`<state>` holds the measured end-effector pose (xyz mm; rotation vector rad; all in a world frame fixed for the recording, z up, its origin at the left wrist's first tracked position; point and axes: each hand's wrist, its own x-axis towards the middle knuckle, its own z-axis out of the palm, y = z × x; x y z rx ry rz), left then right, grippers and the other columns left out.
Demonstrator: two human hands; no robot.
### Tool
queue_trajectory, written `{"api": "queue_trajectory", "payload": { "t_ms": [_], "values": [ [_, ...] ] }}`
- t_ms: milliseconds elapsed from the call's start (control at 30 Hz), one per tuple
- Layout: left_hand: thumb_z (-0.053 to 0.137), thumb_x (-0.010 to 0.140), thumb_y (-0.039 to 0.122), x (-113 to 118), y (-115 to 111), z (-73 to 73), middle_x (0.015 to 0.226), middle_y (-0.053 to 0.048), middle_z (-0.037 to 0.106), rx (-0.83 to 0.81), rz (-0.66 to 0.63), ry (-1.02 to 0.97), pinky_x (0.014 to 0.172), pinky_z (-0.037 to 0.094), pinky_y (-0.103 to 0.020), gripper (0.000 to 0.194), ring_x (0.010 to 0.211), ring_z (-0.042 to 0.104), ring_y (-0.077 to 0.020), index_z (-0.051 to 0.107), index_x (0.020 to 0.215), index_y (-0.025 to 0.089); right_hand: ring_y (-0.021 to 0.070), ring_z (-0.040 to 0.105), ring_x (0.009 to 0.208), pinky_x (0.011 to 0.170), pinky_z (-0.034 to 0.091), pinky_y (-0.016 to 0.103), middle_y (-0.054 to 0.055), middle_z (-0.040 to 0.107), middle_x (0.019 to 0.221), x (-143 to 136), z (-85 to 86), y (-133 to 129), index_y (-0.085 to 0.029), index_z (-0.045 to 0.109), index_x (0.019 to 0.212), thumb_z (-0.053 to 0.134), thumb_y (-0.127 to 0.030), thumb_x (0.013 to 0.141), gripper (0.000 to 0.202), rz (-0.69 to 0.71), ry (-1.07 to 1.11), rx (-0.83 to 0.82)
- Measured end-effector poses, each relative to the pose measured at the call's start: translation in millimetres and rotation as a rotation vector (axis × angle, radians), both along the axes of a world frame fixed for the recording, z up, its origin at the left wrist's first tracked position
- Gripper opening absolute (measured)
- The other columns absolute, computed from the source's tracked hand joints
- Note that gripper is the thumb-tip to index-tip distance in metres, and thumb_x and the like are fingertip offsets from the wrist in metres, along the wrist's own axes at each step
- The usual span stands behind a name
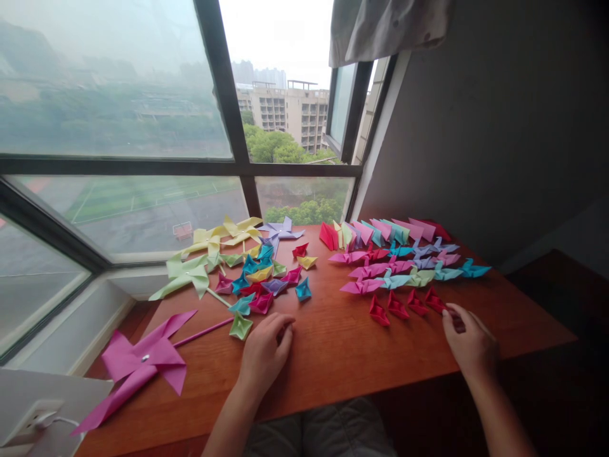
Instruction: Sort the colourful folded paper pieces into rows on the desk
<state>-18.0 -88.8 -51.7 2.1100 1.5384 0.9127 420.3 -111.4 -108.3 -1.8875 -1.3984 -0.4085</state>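
Grip of the right hand [469, 343], right of centre in the frame, is curled with its fingertips at the near corner of the rightmost red paper boat [434, 301]; whether they pinch it, I cannot tell. That boat ends a row of four, with the other three red boats [397, 306] to its left. Behind them lie rows of paper cranes [394, 279], then upright folded paper pieces [378, 233], crowding the tabletop [352, 355] beyond the hand.

The left hand [267, 346], low centre, is loosely curled on the wood with nothing visible in it; whether its fingertips meet is unclear. A light-green boat [240, 325] sits just beside it, in front of a multicoloured boat cluster [259, 274]. A magenta pinwheel [145, 358] fills the lower left, its stick reaching towards that green boat; green, yellow and lilac pinwheels [186, 274] stand farther back, below the window [118, 82].
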Motion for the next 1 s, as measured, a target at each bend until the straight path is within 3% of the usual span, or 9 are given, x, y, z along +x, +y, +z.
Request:
{"api": "queue_trajectory", "payload": {
  "t_ms": [300,533,700,867,1000],
  "values": [
    [0.05,0.091,0.023,-5.8,-12.9,-2.9,0.092,-0.005,0.072,0.072,0.027,-0.043,0.075,0.054,-0.029,0.02,0.084,0.068,-0.019,0.069,0.097,0.022,0.0188,0.064,0.071,0.066,0.046,0.028,0.008,0.071,0.084,4.5,-1.6,0.1,-0.016,0.073,0.096,0.05,-0.039,0.092,0.032,0.017,-0.096,0.033],
    [0.053,0.092,0.028,-37.9,-40.2,-7.5,0.099,-0.005,0.073,0.231,0.266,-0.009,0.073,0.053,-0.027,0.018,0.081,0.069,-0.0178,0.069,0.1,0.023,0.0194,0.065,0.072,0.067,0.047,0.028,0.009,0.072,0.085,0.6,0.8,-0.7,-0.016,0.073,0.096,0.05,-0.039,0.092,0.032,0.004,-0.075,0.042],
    [0.053,0.093,0.031,-58.5,-56.4,2.9,0.096,-0.003,0.072,0.278,0.364,0.068,0.071,0.051,-0.026,0.019,0.072,0.065,-0.0158,0.068,0.102,0.023,0.0183,0.064,0.065,0.065,0.047,0.028,0.01,0.073,0.085,-3.9,5.6,-4.1,-0.014,0.072,0.1,0.052,-0.038,0.092,0.032,-0.028,-0.051,0.098],
    [0.051,0.093,0.037,-63.7,-60.1,12.1,0.086,-0.002,0.07,0.216,0.528,0.171,0.061,0.047,-0.024,0.028,0.063,0.062,-0.0144,0.065,0.112,0.023,0.0198,0.068,0.073,0.067,0.049,0.027,0.011,0.075,0.09,-22.8,8.4,-11.9,-0.014,0.072,0.096,0.051,-0.038,0.095,0.031,-0.032,-0.071,0.142],
    [0.052,0.091,0.04,-64.1,-56.2,8.1,0.076,0.001,0.067,0.121,0.566,0.253,0.05,0.041,-0.021,0.036,0.056,0.06,-0.0129,0.062,0.12,0.022,0.0203,0.071,0.079,0.073,0.052,0.027,0.01,0.076,0.094,-45.3,5.9,-14.6,-0.015,0.073,0.097,0.051,-0.038,0.096,0.032,0.097,-0.058,0.101]
  ]
}}
